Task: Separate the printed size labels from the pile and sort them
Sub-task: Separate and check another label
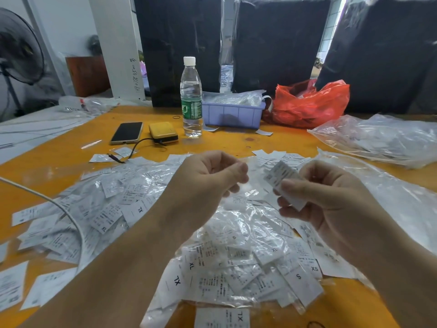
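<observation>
My right hand (331, 200) pinches a small stack of printed labels (282, 183) between thumb and fingers, held tilted above the pile, its print too blurred to read. My left hand (208, 176) hovers just at nine o'clock of that stack, apart from it, fingers curled with thumb meeting fingertips; I cannot tell whether anything is caught between them.

Below both hands the pile of size labels (236, 256) spreads over crinkled clear plastic bags (402, 202) on the orange table (295, 140). Labels marked XL, S and XS lie toward six o'clock, and more XL ones at eight o'clock of my left wrist. A white cable (59, 207) curves across the labels at nine o'clock.

Toward twelve o'clock stands a water bottle (191, 95), upright, capped. Just at its three o'clock sits a lilac plastic bin (233, 114) holding bagged labels, and beyond that a red plastic bag (312, 105). At the bottle's nine o'clock lies a yellow power bank (163, 132), then a dark phone (127, 133), face up. Another heap of clear bags (378, 138) rests at two o'clock. Black wrapped bales (279, 43) stand behind the table, and a fan (19, 46) at ten o'clock.
</observation>
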`<action>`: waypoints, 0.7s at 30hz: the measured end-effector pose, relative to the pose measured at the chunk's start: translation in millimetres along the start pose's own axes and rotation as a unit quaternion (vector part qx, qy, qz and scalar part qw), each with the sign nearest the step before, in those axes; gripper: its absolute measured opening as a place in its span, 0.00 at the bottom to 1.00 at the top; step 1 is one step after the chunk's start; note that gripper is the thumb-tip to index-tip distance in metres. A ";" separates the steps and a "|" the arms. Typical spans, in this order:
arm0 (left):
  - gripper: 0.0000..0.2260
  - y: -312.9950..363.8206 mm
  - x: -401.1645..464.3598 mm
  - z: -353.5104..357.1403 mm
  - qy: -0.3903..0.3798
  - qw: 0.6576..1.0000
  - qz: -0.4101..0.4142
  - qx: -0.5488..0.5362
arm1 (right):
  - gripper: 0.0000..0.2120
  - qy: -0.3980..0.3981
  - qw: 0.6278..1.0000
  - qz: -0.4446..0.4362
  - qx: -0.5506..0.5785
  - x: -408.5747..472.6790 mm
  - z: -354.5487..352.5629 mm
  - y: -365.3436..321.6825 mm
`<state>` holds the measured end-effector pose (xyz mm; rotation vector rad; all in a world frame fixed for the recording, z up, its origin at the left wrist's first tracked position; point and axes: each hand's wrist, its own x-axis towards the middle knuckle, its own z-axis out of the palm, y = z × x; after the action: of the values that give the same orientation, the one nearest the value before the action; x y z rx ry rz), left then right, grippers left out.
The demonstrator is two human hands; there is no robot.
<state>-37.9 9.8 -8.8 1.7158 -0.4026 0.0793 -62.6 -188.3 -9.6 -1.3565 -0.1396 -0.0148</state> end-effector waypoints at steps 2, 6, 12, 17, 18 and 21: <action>0.06 0.1 0.3 0.1 -0.012 1.000 -0.008 -0.005 | 0.11 0.031 0.998 -0.046 -0.020 0.4 -3.4 -1.5; 0.05 -0.2 -1.6 3.9 -0.042 0.999 -0.005 0.005 | 0.12 0.043 0.992 -0.103 -0.066 -3.6 -1.5 -3.0; 0.05 -1.3 -1.3 4.9 -0.048 0.999 -0.006 0.009 | 0.10 0.039 0.967 -0.157 -0.195 -9.0 6.4 2.8; 0.07 -1.0 -0.4 5.6 -0.050 0.999 -0.015 -0.006 | 0.10 0.031 0.959 -0.177 -0.220 -11.3 7.5 4.8; 0.08 -0.8 -0.3 5.9 -0.051 0.998 -0.017 -0.013 | 0.11 0.032 0.958 -0.179 -0.221 -11.2 7.1 4.8; 0.11 -0.1 -0.2 6.3 -0.052 0.998 -0.023 -0.032 | 0.11 0.027 0.958 -0.178 -0.225 -10.5 7.2 5.4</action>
<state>-39.2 3.8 -10.1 1.6689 -0.4379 -0.0566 -73.2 -180.8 -14.5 -1.7672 -0.3495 -0.4087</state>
